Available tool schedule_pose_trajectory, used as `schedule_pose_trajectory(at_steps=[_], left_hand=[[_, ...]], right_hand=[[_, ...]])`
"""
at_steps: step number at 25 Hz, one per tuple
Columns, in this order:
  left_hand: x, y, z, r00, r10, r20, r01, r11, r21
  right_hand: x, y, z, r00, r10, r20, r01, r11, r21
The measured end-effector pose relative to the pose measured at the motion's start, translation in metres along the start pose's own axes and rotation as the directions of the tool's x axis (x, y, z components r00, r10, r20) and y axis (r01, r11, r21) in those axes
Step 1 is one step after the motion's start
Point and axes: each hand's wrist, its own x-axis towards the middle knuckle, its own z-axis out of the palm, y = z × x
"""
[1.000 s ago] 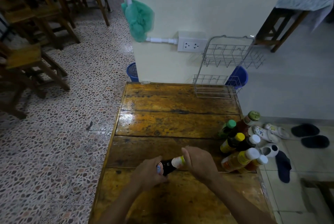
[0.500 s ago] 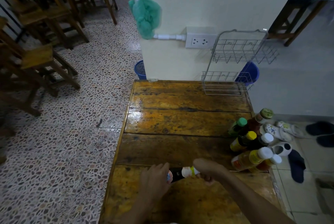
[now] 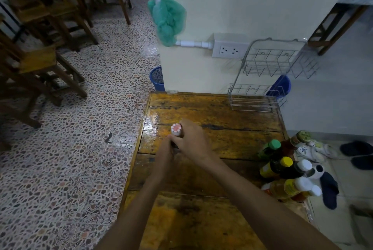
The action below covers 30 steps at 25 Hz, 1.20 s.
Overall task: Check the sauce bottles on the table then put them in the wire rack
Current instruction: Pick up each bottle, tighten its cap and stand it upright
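Observation:
A dark sauce bottle [image 3: 177, 130] is held over the left part of the wooden table [image 3: 222, 140], its round red-and-white end facing up at me. My right hand [image 3: 191, 140] wraps its body from the right. My left hand [image 3: 164, 153] grips its lower part from below. Most of the bottle is hidden by my fingers. Several other sauce bottles [image 3: 282, 167] with green, yellow and white caps stand at the table's right edge. The two-tier wire rack [image 3: 268, 80] stands at the table's far right corner against the wall, with nothing in it.
A wall socket [image 3: 229, 49] sits left of the rack. A green bag [image 3: 167, 19] hangs on a white pipe. Blue baskets [image 3: 157, 78] stand on the floor behind the table. Wooden chairs [image 3: 40, 52] fill the far left. Shoes and slippers [image 3: 331, 159] lie on the floor at right.
The bottle lay sideways between my hands near the front of the table. Now both hands have lifted it farther forward and turned it so one end faces up.

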Motion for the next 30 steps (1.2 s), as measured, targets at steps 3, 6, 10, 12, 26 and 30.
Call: schedule_pose_trajectory(at_steps=[3, 6, 10, 12, 26, 30], left_hand=[[0.034, -0.013, -0.007, 0.993, -0.103, -0.059, 0.097, 0.991, -0.087], [0.059, -0.027, -0.006, 0.991, -0.132, -0.032, 0.124, 0.975, -0.183], [0.070, -0.055, 0.005, 0.982, -0.175, 0.076, 0.188, 0.958, -0.219], [0.071, -0.062, 0.009, 0.985, -0.153, 0.076, 0.166, 0.964, -0.206], [0.028, -0.051, 0.026, 0.966, -0.241, 0.094, 0.254, 0.951, -0.178], [-0.046, -0.041, 0.070, 0.954, -0.226, 0.196, 0.195, 0.967, 0.166]], right_hand=[[0.034, -0.002, 0.015, 0.998, -0.012, 0.063, 0.014, 1.000, -0.027], [0.059, 0.007, 0.028, 0.989, -0.011, 0.145, 0.017, 0.999, -0.040], [0.073, 0.023, 0.042, 0.983, -0.019, 0.181, 0.030, 0.998, -0.061], [0.075, 0.028, 0.046, 0.986, -0.034, 0.165, 0.042, 0.998, -0.043], [0.037, 0.028, 0.021, 0.994, 0.055, 0.098, -0.053, 0.998, -0.026], [-0.036, 0.056, -0.044, 0.996, 0.000, -0.087, -0.010, 0.993, -0.116]])
